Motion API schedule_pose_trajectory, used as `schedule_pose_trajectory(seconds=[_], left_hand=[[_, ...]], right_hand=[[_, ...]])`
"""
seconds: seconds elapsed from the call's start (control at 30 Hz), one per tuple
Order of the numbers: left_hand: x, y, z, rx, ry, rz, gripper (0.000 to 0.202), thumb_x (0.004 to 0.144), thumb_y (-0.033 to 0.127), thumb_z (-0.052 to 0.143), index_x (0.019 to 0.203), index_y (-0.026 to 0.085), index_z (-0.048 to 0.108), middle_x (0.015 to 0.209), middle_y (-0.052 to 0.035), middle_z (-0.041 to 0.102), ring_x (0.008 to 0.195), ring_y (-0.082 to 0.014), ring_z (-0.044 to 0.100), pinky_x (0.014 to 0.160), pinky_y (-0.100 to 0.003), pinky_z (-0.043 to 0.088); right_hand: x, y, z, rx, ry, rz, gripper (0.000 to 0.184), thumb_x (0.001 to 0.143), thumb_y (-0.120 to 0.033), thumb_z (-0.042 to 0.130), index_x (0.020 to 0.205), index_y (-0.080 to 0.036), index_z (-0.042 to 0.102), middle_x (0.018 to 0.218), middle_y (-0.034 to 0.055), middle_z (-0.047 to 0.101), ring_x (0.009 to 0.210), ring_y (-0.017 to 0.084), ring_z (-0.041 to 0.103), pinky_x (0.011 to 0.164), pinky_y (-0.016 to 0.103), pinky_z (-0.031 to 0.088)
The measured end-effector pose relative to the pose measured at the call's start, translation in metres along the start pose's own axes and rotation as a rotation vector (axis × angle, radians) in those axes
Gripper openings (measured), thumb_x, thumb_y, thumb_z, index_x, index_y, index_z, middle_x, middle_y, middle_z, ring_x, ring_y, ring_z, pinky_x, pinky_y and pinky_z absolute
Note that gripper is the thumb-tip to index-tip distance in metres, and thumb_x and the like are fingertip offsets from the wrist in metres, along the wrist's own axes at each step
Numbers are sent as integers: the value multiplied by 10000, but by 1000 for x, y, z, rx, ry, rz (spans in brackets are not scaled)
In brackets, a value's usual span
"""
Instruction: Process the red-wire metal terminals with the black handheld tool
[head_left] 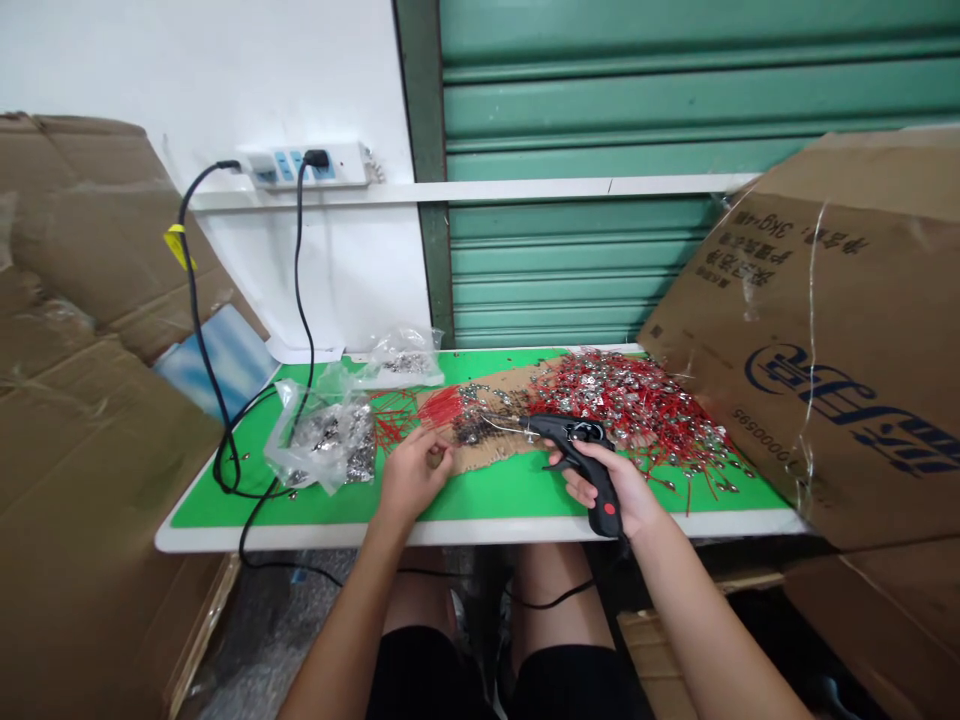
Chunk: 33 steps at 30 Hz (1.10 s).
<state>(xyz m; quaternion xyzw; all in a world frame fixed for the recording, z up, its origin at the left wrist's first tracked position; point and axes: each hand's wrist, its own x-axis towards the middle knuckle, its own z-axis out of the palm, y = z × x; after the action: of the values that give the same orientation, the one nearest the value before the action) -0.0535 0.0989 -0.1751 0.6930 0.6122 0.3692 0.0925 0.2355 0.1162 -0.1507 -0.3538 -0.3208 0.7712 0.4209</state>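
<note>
My right hand [611,485] grips a black pistol-shaped soldering gun [577,455] with a red button, its tip pointing left over a strip of cardboard [487,450] on the green table top [495,490]. My left hand [412,470] rests on the table at the cardboard's left end, fingers curled in a pinch near a bundle of thin red wires [442,405]; what it pinches is too small to make out. A large heap of red wires with metal terminals [637,405] lies just behind and right of the gun.
Clear plastic bags of small metal parts [330,440] lie at the table's left, another bag [401,360] behind. Black cables [225,440] run up to a wall power strip [307,165]. Cardboard boxes stand at left [82,400] and right [847,330]. A green shutter [600,150] is behind.
</note>
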Motion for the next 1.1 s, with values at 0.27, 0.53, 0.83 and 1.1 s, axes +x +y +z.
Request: schedule_pose_trajectory(seconds=[0.27, 0.53, 0.83, 1.1], left_hand=[[2, 3, 0, -16, -55, -53, 151, 869, 261, 572, 789, 186, 675, 778, -13, 575, 679, -115, 544, 646, -228, 381], [2, 3, -1, -15, -54, -59, 150, 867, 267, 579, 786, 187, 676, 772, -12, 583, 682, -113, 548, 649, -226, 381], [2, 3, -1, -3, -37, -34, 141, 860, 253, 586, 781, 183, 680, 767, -16, 588, 672, -115, 542, 632, -222, 373], [1, 2, -1, -19, -15, -17, 108, 845, 223, 596, 778, 184, 672, 755, -11, 592, 680, -115, 551, 638, -219, 389]], right_hand=[[2, 1, -7, 85, -73, -65, 224, 848, -295, 666, 995, -135, 720, 864, 71, 684, 381, 28, 320, 314, 168, 349], [3, -1, -8, 200, -106, -55, 206, 871, -248, 637, 1012, -122, 719, 827, 78, 679, 374, 38, 330, 300, 162, 367], [4, 1, -13, 212, -142, -76, 254, 853, -242, 653, 1038, -81, 718, 816, 79, 689, 365, 33, 361, 307, 152, 395], [2, -1, -9, 231, -122, -61, 238, 900, -233, 583, 1051, -94, 705, 826, 72, 687, 369, 40, 365, 306, 152, 401]])
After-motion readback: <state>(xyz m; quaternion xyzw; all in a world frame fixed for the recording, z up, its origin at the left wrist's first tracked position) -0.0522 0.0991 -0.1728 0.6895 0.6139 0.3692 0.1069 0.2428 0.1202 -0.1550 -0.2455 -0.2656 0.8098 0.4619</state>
